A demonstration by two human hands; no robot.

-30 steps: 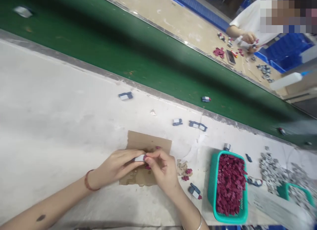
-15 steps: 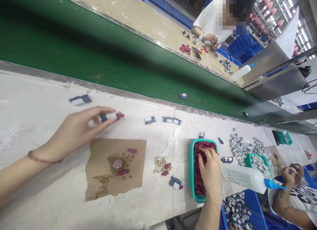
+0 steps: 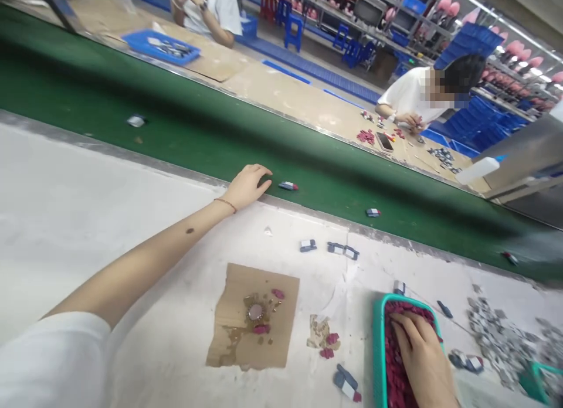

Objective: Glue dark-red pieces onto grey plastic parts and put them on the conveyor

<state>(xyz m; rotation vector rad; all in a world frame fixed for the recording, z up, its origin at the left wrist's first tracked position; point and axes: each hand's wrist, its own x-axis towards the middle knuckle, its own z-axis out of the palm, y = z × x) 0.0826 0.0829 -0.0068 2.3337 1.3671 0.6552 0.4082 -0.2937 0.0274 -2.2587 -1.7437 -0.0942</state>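
Over the green belt (image 3: 211, 144), my left hand (image 3: 247, 185) stretches out with thumb and fingers apart and nothing between them. Just right of its fingertips lies a small grey-and-white plastic part with a red tip (image 3: 288, 186). My right hand (image 3: 424, 355) reaches into a teal basket (image 3: 378, 343) of dark red plastic pieces (image 3: 393, 373). Its fingers are bent close together against the pieces; the thumb and whatever the fingertips pinch are hidden. On the bench, a cardboard sheet (image 3: 233, 279) carries a round cap (image 3: 255, 312), wet brown stains and two red pieces (image 3: 277, 293).
Several grey-and-white parts (image 3: 308, 245) lie along the bench near the belt. A part with a red tip (image 3: 347, 384) sits left of the basket; loose light-grey pieces (image 3: 492, 326) are piled to its right. A co-worker (image 3: 413, 97) works across the belt.
My left hand has moved from above the bench to the belt and let go of the red-tipped part. My right hand went from the part to the basket and stays there. The view has shifted.
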